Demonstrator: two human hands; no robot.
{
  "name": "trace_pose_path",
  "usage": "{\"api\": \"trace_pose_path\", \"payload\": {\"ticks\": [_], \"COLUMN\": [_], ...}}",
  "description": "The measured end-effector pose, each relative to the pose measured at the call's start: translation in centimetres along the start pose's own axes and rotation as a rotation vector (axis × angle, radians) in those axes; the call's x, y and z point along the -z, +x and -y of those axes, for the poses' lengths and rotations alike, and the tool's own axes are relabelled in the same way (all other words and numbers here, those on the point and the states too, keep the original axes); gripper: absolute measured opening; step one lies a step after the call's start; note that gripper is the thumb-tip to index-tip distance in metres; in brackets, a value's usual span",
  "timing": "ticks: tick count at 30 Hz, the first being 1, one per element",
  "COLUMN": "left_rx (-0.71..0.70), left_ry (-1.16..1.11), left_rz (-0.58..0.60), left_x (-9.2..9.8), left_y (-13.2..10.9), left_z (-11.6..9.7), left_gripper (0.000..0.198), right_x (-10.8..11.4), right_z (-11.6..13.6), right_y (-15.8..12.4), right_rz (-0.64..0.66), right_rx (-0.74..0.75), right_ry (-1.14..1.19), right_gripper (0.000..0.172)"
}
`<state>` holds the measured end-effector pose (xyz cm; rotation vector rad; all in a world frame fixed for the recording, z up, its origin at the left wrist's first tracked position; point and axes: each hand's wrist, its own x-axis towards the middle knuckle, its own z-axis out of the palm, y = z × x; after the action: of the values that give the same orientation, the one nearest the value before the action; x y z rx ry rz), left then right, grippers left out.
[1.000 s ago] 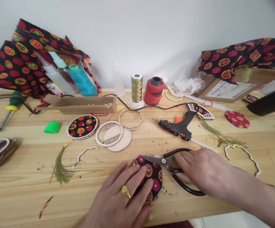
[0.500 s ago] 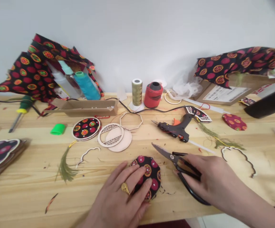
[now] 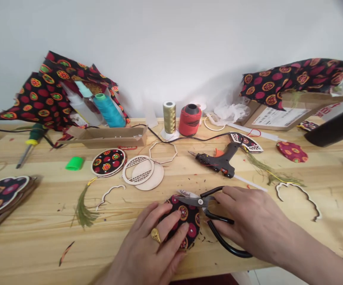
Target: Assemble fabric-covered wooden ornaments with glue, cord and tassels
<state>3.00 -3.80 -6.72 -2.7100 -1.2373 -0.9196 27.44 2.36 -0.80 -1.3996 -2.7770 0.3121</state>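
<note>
Head view shows the right hand (image 3: 248,221) grasping the black-handled scissors (image 3: 200,202), whose blades are at the far edge of the patterned fabric disc (image 3: 184,213). This disc lies on the wooden table (image 3: 35,241), beneath the spread fingers of the left hand (image 3: 147,247); whether its thumb also pinches, I cannot tell.

Wooden tabletop (image 3: 35,245), oblique view.
On it: patterned disc (image 3: 186,213), glue gun (image 3: 218,161), olive tassel (image 3: 84,208), red spool (image 3: 190,122), screwdriver (image 3: 32,140).
</note>
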Motion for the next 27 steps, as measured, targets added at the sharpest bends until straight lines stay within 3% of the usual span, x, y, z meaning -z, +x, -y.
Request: {"api": "trace_pose_path", "payload": {"ticks": [4,12,21,27], "left_rx": [-0.002,0.006,0.003,0.002], "left_ry": [-0.01,-0.017,-0.016,-0.007], "left_rz": [-0.002,-0.025,-0.03,-0.031], "left_x": [-0.2,-0.3,-0.2,0.2], "left_y": [-0.1,-0.1,0.1,0.4], "left_z": [0.1,0.0,0.1,-0.1], "left_gripper": [0.03,0.028,0.028,0.027], "right_x": [0.3,0.4,-0.2,-1.1], "right_z": [0.2,0.4,0.0,-0.6], "right_y": [0.6,0.9,1.0,0.5], "right_rz": [0.069,0.072,0.011,-0.089], "right_rx": [-0.004,0.05,0.136,0.076], "right_ry": [0.002,-0.053,-0.1,-0.055], "right_gripper": [0.011,0.015,0.015,0.014]}}
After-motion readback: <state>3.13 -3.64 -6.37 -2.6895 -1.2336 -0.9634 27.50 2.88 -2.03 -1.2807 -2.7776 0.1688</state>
